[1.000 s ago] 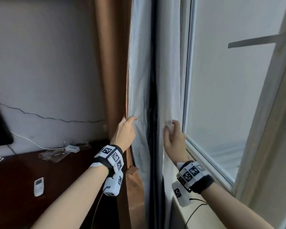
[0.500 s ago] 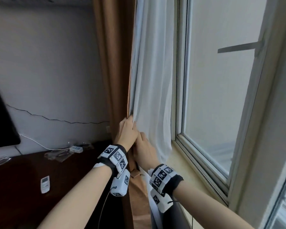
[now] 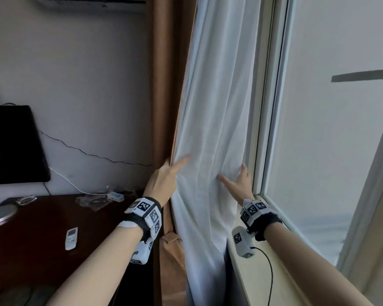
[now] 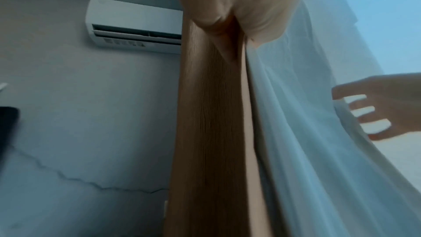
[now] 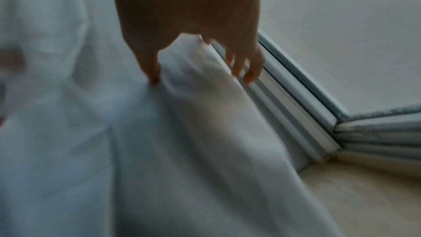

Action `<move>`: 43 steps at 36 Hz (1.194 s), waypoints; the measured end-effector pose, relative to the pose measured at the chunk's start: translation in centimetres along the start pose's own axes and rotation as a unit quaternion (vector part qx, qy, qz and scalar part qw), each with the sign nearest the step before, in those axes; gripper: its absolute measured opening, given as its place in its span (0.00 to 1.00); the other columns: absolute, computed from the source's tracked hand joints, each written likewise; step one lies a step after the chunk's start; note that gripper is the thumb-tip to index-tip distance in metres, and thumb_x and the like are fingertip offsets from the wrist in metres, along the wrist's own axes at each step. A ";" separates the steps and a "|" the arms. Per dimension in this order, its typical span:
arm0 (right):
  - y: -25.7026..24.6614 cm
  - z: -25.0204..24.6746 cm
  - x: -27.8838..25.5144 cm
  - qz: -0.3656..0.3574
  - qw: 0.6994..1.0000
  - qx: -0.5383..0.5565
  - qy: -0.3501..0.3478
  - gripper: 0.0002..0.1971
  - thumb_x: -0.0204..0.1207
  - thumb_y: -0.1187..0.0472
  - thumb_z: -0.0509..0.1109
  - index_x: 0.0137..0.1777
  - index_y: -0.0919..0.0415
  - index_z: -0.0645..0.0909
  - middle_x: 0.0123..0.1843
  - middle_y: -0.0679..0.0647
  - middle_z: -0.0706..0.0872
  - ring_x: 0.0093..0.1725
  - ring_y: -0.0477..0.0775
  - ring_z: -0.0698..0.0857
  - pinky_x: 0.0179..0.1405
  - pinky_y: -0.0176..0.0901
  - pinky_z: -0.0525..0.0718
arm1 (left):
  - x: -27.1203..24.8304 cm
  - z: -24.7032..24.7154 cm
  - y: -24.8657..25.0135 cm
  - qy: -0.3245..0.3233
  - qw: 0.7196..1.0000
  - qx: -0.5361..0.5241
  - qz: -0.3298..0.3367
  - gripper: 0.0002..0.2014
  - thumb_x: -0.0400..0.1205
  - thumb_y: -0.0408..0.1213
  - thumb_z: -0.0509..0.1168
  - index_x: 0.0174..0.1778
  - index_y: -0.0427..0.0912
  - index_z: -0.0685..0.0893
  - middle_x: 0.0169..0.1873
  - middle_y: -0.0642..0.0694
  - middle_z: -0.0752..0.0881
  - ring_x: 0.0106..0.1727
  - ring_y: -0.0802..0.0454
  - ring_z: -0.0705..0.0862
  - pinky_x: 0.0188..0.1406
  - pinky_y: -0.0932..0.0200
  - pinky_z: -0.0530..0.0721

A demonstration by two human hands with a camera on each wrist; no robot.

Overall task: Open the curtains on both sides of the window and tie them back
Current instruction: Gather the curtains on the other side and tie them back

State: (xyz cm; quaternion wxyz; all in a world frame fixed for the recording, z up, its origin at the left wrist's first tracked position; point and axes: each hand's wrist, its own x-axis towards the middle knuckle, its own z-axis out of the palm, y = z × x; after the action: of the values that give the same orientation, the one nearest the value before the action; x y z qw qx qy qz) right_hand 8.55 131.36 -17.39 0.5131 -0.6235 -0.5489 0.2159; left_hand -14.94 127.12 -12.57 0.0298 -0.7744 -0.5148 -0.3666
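Observation:
A brown curtain (image 3: 164, 85) hangs beside the wall, with a white curtain (image 3: 215, 107) bunched against it up to the window frame. My left hand (image 3: 166, 180) pinches the brown curtain's edge; the left wrist view shows the brown fold (image 4: 209, 132) caught between thumb and fingers (image 4: 239, 6). My right hand (image 3: 239, 184) is at the white curtain's window-side edge. Its thumb lies on the front and its fingers reach straight behind. In the right wrist view a white fold (image 5: 159, 150) sits between thumb and spread fingers (image 5: 246, 68).
The window glass (image 3: 329, 151) and pale sill (image 3: 263, 272) are to the right. A dark wooden desk (image 3: 31, 239) at left holds a white remote (image 3: 71, 238); a black screen (image 3: 9, 144) stands behind. A brown fabric tab (image 3: 169, 237) hangs below my left wrist.
My right hand went left to meet the left hand, then moved right to the white curtain's window-side edge. The white curtain is now gathered leftward, off the glass.

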 end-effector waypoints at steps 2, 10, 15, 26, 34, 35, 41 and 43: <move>0.1 0.3 1.0 0.010 0.997 0.043 -0.058 0.51 0.61 0.39 0.80 0.79 0.55 0.58 0.76 0.54 0.71 0.72 0.57 0.75 0.69 0.54 0.76 | 0.8 0.4 -1.0 0.008 0.999 0.034 -0.027 0.32 0.81 0.22 0.52 0.75 0.61 0.72 0.51 0.34 0.83 0.53 0.35 0.84 0.52 0.52 0.82; -1.9 3.3 2.3 -0.014 0.998 0.040 -0.054 0.13 0.77 0.58 0.69 0.59 0.61 0.78 0.48 0.52 0.83 0.50 0.56 0.82 0.47 0.46 0.80 | 1.9 1.0 -1.8 0.007 0.997 0.049 -0.060 0.28 0.82 0.23 0.55 0.76 0.54 0.74 0.45 0.36 0.84 0.50 0.38 0.83 0.48 0.54 0.80; -1.5 4.6 2.3 -0.059 0.986 -0.157 -0.015 0.20 0.86 0.54 0.53 0.44 0.70 0.78 0.42 0.66 0.84 0.40 0.65 0.81 0.39 0.48 0.78 | 2.1 0.8 -2.3 0.007 0.995 0.058 -0.079 0.27 0.83 0.24 0.55 0.77 0.53 0.72 0.48 0.34 0.84 0.52 0.37 0.83 0.50 0.51 0.80; -1.4 1.2 -2.0 -0.191 0.913 -0.359 0.033 0.24 0.82 0.54 0.55 0.22 0.59 0.62 0.21 0.52 0.72 0.25 0.62 0.79 0.28 0.43 0.76 | 2.2 1.1 -1.5 0.026 0.993 0.055 -0.102 0.30 0.80 0.23 0.54 0.77 0.49 0.70 0.48 0.33 0.83 0.50 0.33 0.83 0.49 0.44 0.84; -4.2 2.6 -8.1 -0.268 0.904 -0.326 0.073 0.30 0.74 0.56 0.73 0.20 0.55 0.55 0.11 0.49 0.64 0.11 0.58 0.65 0.18 0.35 0.56 | 2.1 2.3 0.5 0.016 0.996 -0.006 -0.086 0.23 0.75 0.22 0.54 0.65 0.41 0.80 0.43 0.33 0.85 0.44 0.34 0.85 0.43 0.42 0.87; -4.6 3.0 -8.5 -0.277 0.900 -0.328 0.078 0.29 0.73 0.55 0.73 0.20 0.54 0.57 0.11 0.50 0.67 0.10 0.58 0.68 0.18 0.36 0.57 | 2.0 2.4 0.6 0.019 0.996 -0.018 -0.083 0.20 0.74 0.23 0.54 0.57 0.39 0.83 0.42 0.33 0.85 0.43 0.34 0.85 0.41 0.43 0.87; -6.2 4.9 -8.9 -0.326 0.891 -0.315 0.017 0.20 0.80 0.53 0.64 0.28 0.56 0.65 0.23 0.57 0.81 0.21 0.61 0.77 0.25 0.42 0.62 | 1.4 1.7 0.7 0.014 0.982 -0.159 -0.103 0.12 0.77 0.29 0.54 0.29 0.38 0.77 0.28 0.39 0.82 0.35 0.40 0.82 0.36 0.53 0.80; -6.5 5.3 -8.6 -0.323 0.889 -0.324 -0.007 0.17 0.84 0.53 0.57 0.33 0.58 0.68 0.31 0.60 0.84 0.28 0.64 0.81 0.29 0.45 0.64 | 1.0 1.0 0.7 0.030 0.974 -0.200 -0.101 0.19 0.83 0.41 0.55 0.26 0.38 0.73 0.24 0.42 0.78 0.31 0.44 0.79 0.34 0.53 0.76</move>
State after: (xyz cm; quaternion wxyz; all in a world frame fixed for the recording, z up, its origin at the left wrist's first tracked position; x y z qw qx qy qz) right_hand -1.51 124.85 -16.21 0.3201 -0.5419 -0.7630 -0.1474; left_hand -13.62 127.97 -12.48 -0.1480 -0.6970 -0.5056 -0.4865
